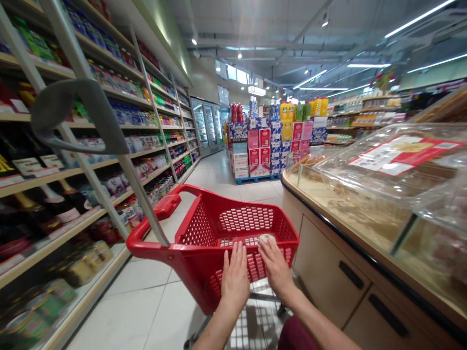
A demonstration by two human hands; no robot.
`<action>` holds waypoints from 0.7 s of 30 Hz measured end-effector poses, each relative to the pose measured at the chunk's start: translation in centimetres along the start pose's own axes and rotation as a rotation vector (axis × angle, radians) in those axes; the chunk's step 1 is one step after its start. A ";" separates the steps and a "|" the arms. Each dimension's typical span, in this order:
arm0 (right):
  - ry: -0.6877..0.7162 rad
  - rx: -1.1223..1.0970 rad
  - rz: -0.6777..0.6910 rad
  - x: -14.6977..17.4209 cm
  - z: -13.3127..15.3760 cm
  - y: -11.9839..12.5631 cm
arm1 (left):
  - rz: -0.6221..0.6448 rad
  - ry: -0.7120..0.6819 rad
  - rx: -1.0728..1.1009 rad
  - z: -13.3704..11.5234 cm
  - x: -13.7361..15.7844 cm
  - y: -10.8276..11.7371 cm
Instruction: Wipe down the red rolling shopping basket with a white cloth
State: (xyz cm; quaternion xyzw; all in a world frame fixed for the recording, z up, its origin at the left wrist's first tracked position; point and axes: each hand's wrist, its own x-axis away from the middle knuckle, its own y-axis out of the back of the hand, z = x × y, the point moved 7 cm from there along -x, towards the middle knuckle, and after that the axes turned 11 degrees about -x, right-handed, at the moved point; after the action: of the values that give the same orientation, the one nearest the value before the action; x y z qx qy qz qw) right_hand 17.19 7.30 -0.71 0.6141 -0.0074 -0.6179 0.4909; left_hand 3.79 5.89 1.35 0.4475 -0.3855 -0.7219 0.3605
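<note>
A red plastic shopping cart with perforated walls stands side-on in front of me, its basket showing no goods. Fingers stretched out, my left hand lies against the near side, its tips at the upper rim. Further right, my right hand presses a crumpled white cloth onto the same rim. Most of the cloth is hidden under the fingers. From the cart's handle end rises a metal pole with a grey loop-shaped holder at its top.
Shelves of drinks line the left side. At right stands a counter with clear plastic covers. Stacked drink cartons on a blue pallet stand ahead, with glass-door fridges behind. Tiled floor surrounds the cart.
</note>
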 end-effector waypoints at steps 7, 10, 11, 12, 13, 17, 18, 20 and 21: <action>-0.194 -0.032 -0.140 0.1 -2.3 1.5 | 0.008 0.009 0.012 -0.2 0.0 -0.1; 0.004 -0.117 -0.030 -0.6 1.3 0.0 | 0.026 -0.001 0.029 -0.1 -0.1 0.1; 0.035 -0.124 -0.021 -0.9 2.1 -0.2 | 0.026 -0.013 0.035 -0.2 -0.1 0.2; 0.035 -0.118 -0.029 -1.1 2.4 -0.4 | 0.027 -0.027 0.045 -0.3 -0.2 0.2; 0.011 -0.103 -0.049 -1.4 2.3 -0.4 | 0.033 -0.035 0.057 -0.4 -0.2 0.3; -0.017 -0.074 -0.107 -1.9 1.1 -0.5 | 0.085 -0.041 0.108 -1.0 -0.2 0.2; 0.008 -0.072 -0.103 -1.8 0.7 -0.5 | 0.074 -0.066 0.120 -1.1 -0.2 0.4; 0.029 -0.052 -0.084 -1.1 -0.7 -0.4 | -0.012 -0.101 0.129 0.0 -0.1 1.5; 0.014 -0.036 -0.080 -0.6 -1.8 -0.1 | -0.087 -0.071 0.123 1.4 0.1 2.4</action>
State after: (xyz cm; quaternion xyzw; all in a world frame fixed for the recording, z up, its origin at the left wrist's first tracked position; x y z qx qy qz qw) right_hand 18.30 8.82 -0.76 0.6094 0.0319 -0.6326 0.4770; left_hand 2.83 5.07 3.82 0.4591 -0.4219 -0.7273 0.2868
